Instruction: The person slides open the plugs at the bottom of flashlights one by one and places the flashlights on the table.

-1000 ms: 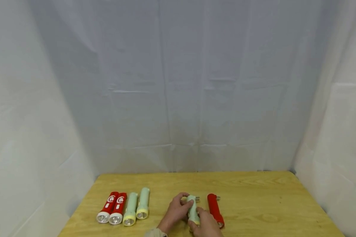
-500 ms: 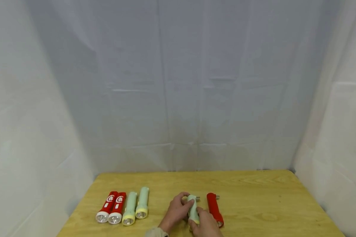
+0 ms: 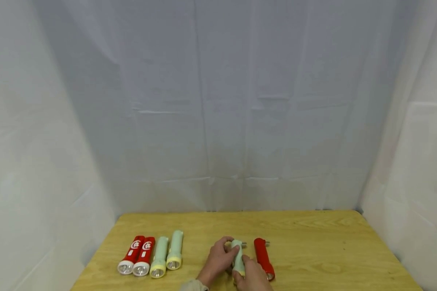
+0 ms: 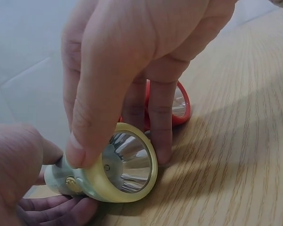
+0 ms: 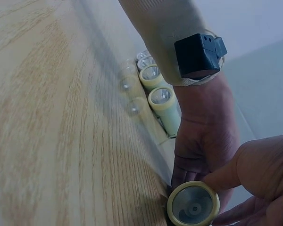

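Note:
A pale green flashlight [image 3: 238, 263] with a yellow head lies between both hands, its lens toward the person. My left hand [image 3: 219, 256] grips its far end, thumb on top, where two metal prongs [image 3: 244, 245] stick out to the right. Lower down, my right hand [image 3: 254, 277] holds the body close behind the head. In the left wrist view the right thumb presses beside the yellow rim [image 4: 152, 162], and a small switch [image 4: 73, 183] shows on the body. Just right of the hands lies a red flashlight [image 3: 263, 256], its prongs also pointing right.
On the left of the wooden table [image 3: 313, 250] lie a red flashlight [image 3: 134, 250] and another red flashlight [image 3: 146, 251], both white-headed. Beside them are a pale green flashlight [image 3: 160, 254] and a second green one [image 3: 175, 246]. White sheeting [image 3: 218, 121] encloses the back and sides.

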### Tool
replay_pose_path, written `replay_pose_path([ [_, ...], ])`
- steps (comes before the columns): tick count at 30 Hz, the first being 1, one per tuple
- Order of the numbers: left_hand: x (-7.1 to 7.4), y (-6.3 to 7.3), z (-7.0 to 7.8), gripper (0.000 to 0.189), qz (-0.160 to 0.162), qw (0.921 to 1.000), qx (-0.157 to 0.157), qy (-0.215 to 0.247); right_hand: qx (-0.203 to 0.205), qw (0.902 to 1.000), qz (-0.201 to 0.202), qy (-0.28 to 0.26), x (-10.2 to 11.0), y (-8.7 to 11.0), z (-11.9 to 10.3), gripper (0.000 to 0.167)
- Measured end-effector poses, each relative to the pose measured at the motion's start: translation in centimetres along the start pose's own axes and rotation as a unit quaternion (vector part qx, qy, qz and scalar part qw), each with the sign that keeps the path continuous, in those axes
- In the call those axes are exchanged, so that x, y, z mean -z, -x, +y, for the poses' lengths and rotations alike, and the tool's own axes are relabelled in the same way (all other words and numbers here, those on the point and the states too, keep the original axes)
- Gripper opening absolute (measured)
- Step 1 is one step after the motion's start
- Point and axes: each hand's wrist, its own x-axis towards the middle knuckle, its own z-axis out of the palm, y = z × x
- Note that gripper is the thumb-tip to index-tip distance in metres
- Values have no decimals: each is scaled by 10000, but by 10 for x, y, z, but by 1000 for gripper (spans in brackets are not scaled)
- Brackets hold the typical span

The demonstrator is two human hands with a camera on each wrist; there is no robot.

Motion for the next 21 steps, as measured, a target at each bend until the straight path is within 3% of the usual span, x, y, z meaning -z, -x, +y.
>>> replay_pose_path([
  [8,-6,-3,2,42,50,9999,57,-76,-131,9998,81,100,1,0,0,59],
  [21,-12,-4,4,42,193,9992,-189,-286,-421,9985,202,271,0,-2,-2,57],
])
